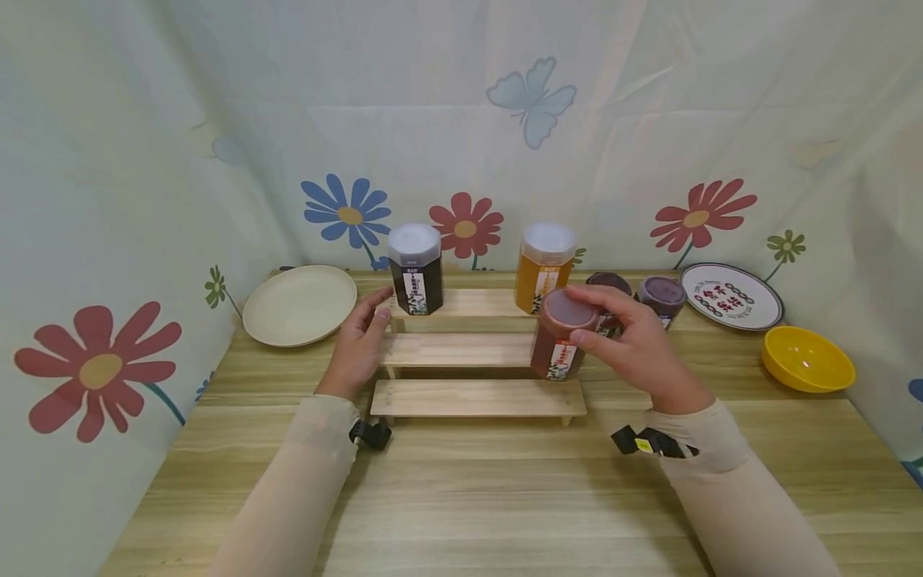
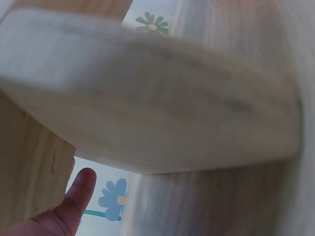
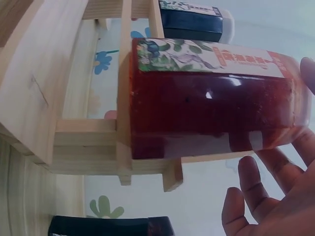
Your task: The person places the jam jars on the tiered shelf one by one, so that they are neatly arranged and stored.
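Observation:
My right hand (image 1: 634,340) holds a hexagonal jar of dark red contents (image 1: 555,353) near its lid, thumb in front and fingers round the back. The jar's base overlaps the right end of the middle step of a three-step wooden stand (image 1: 476,397). In the right wrist view, the red jar (image 3: 211,103) appears beside the step edge. My left hand (image 1: 360,340) rests at the stand's left end, fingers extended along the upper step. A dark jar (image 1: 417,272) and an amber jar (image 1: 544,268), both white-lidded, stand on the top step.
Two dark-lidded jars, one (image 1: 662,298) farther right and one (image 1: 609,282) partly hidden behind my right hand, stand right of the stand. A cream plate (image 1: 299,308) lies left; a printed plate (image 1: 731,296) and yellow bowl (image 1: 808,361) sit right. Patterned cloth (image 1: 404,120) hangs behind.

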The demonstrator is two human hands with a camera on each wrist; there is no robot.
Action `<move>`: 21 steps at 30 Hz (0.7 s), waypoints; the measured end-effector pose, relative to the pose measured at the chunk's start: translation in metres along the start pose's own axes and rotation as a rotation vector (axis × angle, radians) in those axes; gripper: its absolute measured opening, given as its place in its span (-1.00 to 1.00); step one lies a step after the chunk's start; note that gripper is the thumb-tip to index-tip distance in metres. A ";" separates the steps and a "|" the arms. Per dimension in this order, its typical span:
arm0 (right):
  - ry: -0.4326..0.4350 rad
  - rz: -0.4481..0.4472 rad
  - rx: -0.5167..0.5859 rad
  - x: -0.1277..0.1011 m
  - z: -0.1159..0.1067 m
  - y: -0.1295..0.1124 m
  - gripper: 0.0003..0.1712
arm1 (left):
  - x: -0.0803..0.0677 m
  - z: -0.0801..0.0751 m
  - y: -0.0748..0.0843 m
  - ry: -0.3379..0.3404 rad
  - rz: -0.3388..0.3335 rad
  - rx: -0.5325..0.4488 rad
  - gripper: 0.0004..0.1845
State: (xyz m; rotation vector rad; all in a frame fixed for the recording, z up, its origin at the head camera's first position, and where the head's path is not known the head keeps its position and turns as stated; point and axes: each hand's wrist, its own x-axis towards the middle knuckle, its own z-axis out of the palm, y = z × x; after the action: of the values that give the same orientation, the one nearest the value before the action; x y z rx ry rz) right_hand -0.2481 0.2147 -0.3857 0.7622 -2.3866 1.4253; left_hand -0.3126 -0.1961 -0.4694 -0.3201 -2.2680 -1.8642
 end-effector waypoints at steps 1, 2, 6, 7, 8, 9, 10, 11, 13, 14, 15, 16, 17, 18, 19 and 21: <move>0.012 0.001 0.007 0.000 -0.001 -0.001 -0.40 | 0.000 0.000 0.000 0.000 -0.001 0.003 -0.49; 0.024 0.001 0.012 0.000 -0.001 -0.001 -0.43 | 0.000 0.000 0.000 0.001 -0.002 0.005 -0.49; 0.039 0.025 0.008 -0.001 -0.003 -0.005 -0.50 | 0.000 0.000 0.000 0.000 -0.006 0.015 -0.49; 0.037 0.032 0.005 -0.001 -0.002 -0.005 -0.50 | -0.001 0.000 0.000 0.001 -0.006 0.018 -0.49; 0.037 0.036 0.000 -0.001 -0.002 -0.005 -0.50 | -0.001 -0.001 0.000 0.002 -0.008 0.020 -0.49; 0.036 0.041 -0.007 0.000 -0.001 -0.006 -0.49 | -0.001 -0.001 0.000 0.001 -0.009 0.023 -0.49; 0.034 0.044 -0.014 0.000 0.000 -0.006 -0.49 | -0.001 -0.001 0.000 0.001 -0.009 0.025 -0.49; 0.032 0.048 -0.022 0.000 0.001 -0.007 -0.49 | -0.001 -0.001 0.000 0.000 -0.008 0.026 -0.49; 0.032 0.052 -0.043 0.000 0.003 -0.008 -0.49 | -0.001 -0.001 0.001 0.000 -0.006 0.024 -0.49; 0.031 0.052 -0.052 0.000 0.004 -0.009 -0.49 | -0.001 -0.001 0.001 0.000 -0.006 0.022 -0.49; 0.031 0.054 -0.058 0.000 0.005 -0.009 -0.48 | -0.001 -0.001 0.000 -0.002 -0.005 0.021 -0.48; 0.032 0.053 -0.060 0.000 0.007 -0.010 -0.48 | -0.001 0.000 0.000 -0.003 -0.005 0.020 -0.48; 0.033 0.053 -0.064 0.000 0.007 -0.010 -0.48 | -0.001 0.000 0.000 -0.002 -0.006 0.018 -0.48; 0.033 0.050 -0.066 0.000 0.008 -0.010 -0.48 | -0.001 0.000 0.000 -0.001 -0.008 0.016 -0.49; 0.033 0.051 -0.064 0.000 0.009 -0.010 -0.48 | -0.001 0.000 0.000 0.000 -0.011 0.017 -0.49; 0.029 0.052 -0.056 0.000 0.011 -0.009 -0.47 | -0.001 0.000 0.000 0.004 -0.021 0.020 -0.49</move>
State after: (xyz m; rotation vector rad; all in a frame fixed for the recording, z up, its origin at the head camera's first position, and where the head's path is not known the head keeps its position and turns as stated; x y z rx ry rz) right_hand -0.2422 0.2020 -0.3844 0.6658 -2.4299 1.3729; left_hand -0.3115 -0.1957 -0.4696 -0.2905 -2.2944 -1.8491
